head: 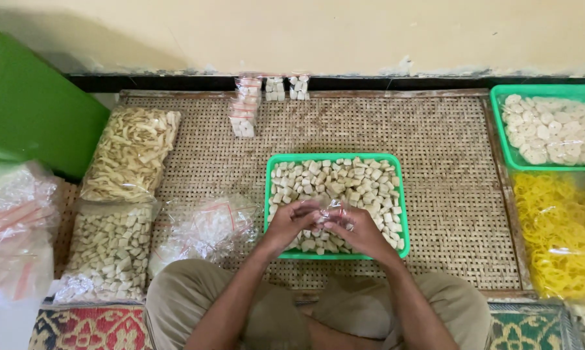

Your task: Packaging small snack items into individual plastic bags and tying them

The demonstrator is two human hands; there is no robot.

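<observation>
A green tray (270, 194) full of small pale square crackers sits on a woven mat in front of me. Over its near edge my left hand (290, 221) and my right hand (358, 231) hold a small clear plastic bag (331, 211) between them, fingers pinching its top. The bag holds a few crackers. Several filled small bags (246, 107) lie in rows at the far edge of the mat, by the wall.
Left of the tray lie a heap of empty clear bags (205, 227), a big bag of square crackers (109, 249) and a bag of strip crackers (131, 152). A green box (26, 110) stands far left. At right: a green tray of white round crackers (550, 129), yellow curly crackers (558, 236).
</observation>
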